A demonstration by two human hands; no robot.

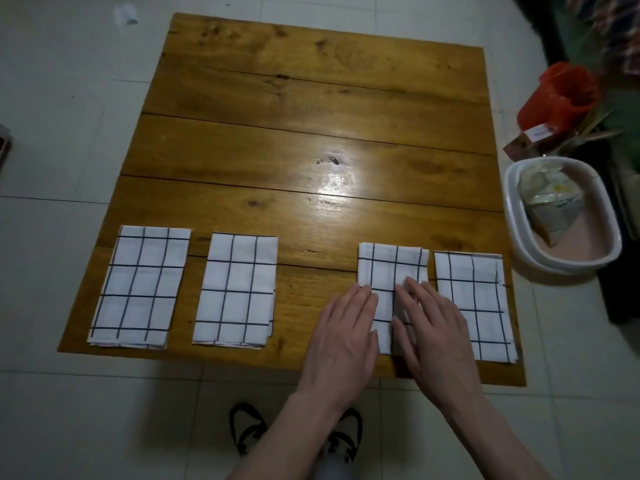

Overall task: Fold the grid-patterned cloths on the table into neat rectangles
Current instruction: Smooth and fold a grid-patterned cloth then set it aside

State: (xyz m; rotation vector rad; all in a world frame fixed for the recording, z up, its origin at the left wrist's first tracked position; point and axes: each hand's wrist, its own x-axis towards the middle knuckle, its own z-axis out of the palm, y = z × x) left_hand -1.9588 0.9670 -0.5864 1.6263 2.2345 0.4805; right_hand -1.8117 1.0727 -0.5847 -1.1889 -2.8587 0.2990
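Several white cloths with a dark grid lie folded into rectangles in a row along the near edge of the wooden table (pixel 311 116). One cloth (pixel 138 285) is at the far left and a second cloth (pixel 237 289) lies beside it. A third cloth (pixel 388 271) sits right of centre, with a fourth cloth (pixel 474 303) at the far right. My left hand (pixel 343 337) rests flat on the third cloth's left edge, fingers together. My right hand (pixel 433 330) lies flat on its lower right part, fingers slightly spread. Neither hand grips anything.
A white oval tub (pixel 512 216) holding a crumpled bag stands on the floor right of the table. Behind it are a red bag (pixel 557 95) and a small box (pixel 530 140). My black-and-white shoes (pixel 246 427) show below the table's near edge.
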